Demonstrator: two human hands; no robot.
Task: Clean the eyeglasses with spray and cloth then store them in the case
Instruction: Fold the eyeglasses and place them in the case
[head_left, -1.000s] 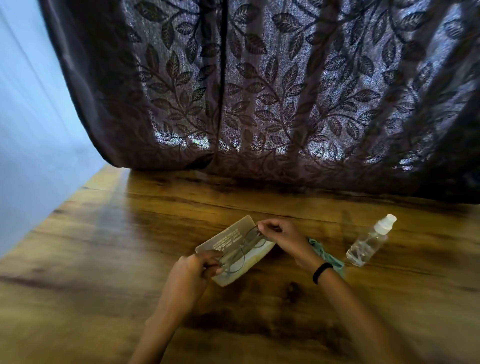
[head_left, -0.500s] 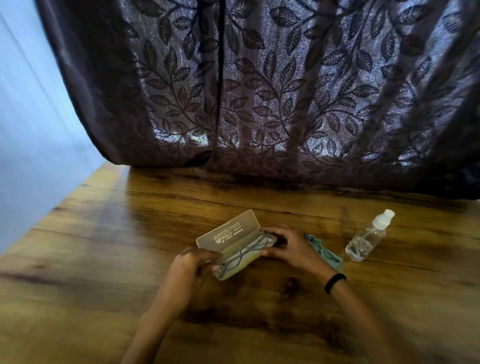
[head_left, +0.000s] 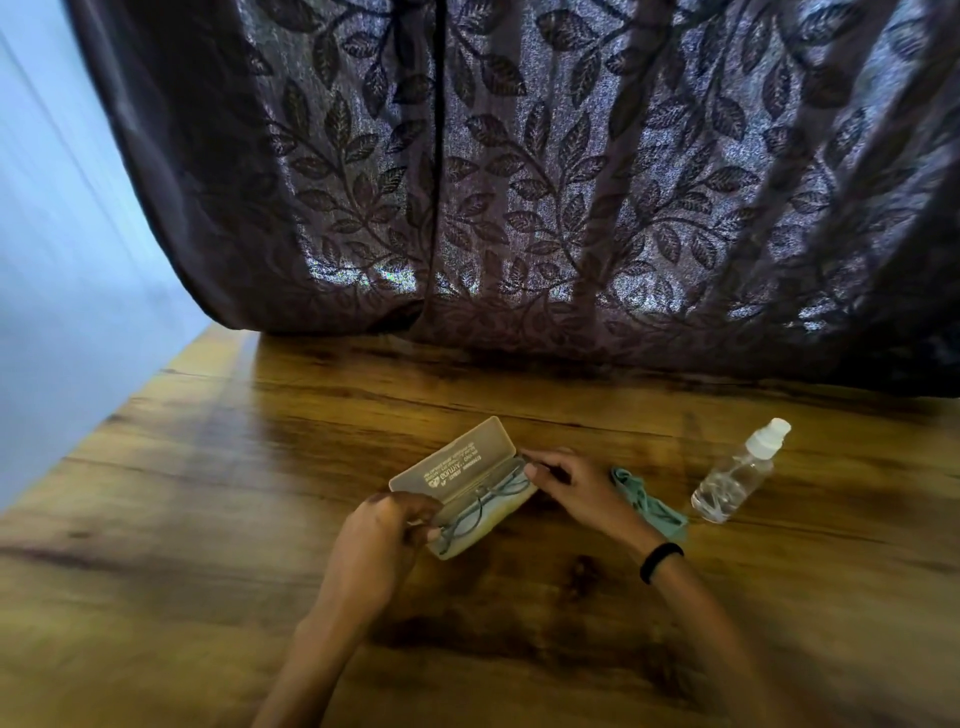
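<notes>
Eyeglasses lie in the open case, one of the hands at each end.

The beige case (head_left: 470, 499) rests on the wooden surface (head_left: 208, 519) about midway between its left and right edges, lid raised toward the far edge with printed text on its inner face. The eyeglasses (head_left: 480, 506) lie folded inside the lower tray. The left hand (head_left: 382, 535) pinches the case's near-left end, fingers curled around it. The right hand (head_left: 571, 486) has its fingertips against the case's far-right end; I cannot tell if they grip it. A teal cloth (head_left: 649, 504) lies crumpled just beside the right wrist, and a clear spray bottle (head_left: 737, 475) lies tilted beyond it toward the right edge. A leaf-patterned curtain (head_left: 519, 182) hangs along the far edge.
</notes>
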